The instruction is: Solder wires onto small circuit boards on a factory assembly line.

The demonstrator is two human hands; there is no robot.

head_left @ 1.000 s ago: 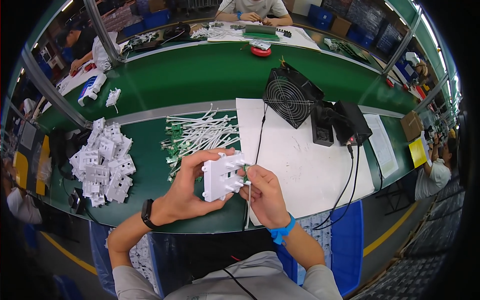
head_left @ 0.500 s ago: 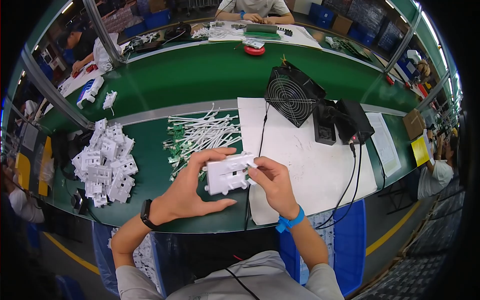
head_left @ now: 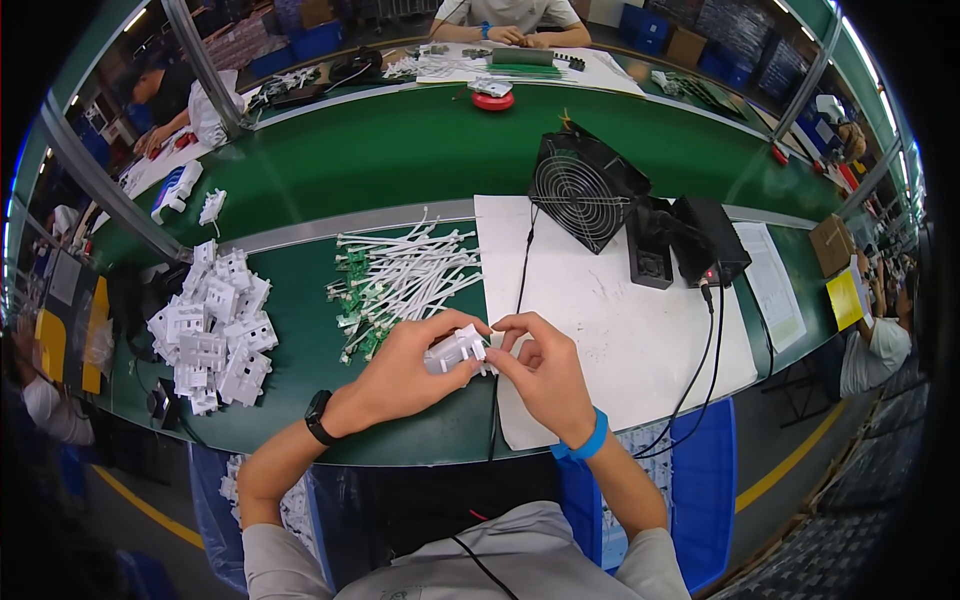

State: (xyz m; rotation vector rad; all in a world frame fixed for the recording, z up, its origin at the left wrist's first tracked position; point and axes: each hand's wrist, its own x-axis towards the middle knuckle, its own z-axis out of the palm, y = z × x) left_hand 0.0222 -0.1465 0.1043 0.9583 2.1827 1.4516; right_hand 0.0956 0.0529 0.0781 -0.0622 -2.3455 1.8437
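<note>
A white moulded plastic housing (head_left: 456, 350) is tilted on its side above the front of the green bench. My left hand (head_left: 398, 374) is closed around it, fingers over the top and thumb below. At the housing's right end, my right hand (head_left: 540, 372) has thumb and fingertips pinched together; whatever small part is between them is hidden. Just beyond my hands lies a heap of white cable leads (head_left: 425, 275) with small green circuit boards (head_left: 352, 290) at their left ends. More white housings (head_left: 215, 325) are piled at the left.
A white sheet (head_left: 620, 350) covers the right of the bench. On it stand a black fan (head_left: 585, 190) and a black power box (head_left: 712, 240) with cables. Blue bins (head_left: 700, 490) sit below the front edge. Across the green belt (head_left: 400, 140), a co-worker's hands (head_left: 520, 38) rest.
The housing has turned from lying broad-face up to tilted on its side. My left hand has moved right and closed more tightly around it; my right fingers stay at its right end.
</note>
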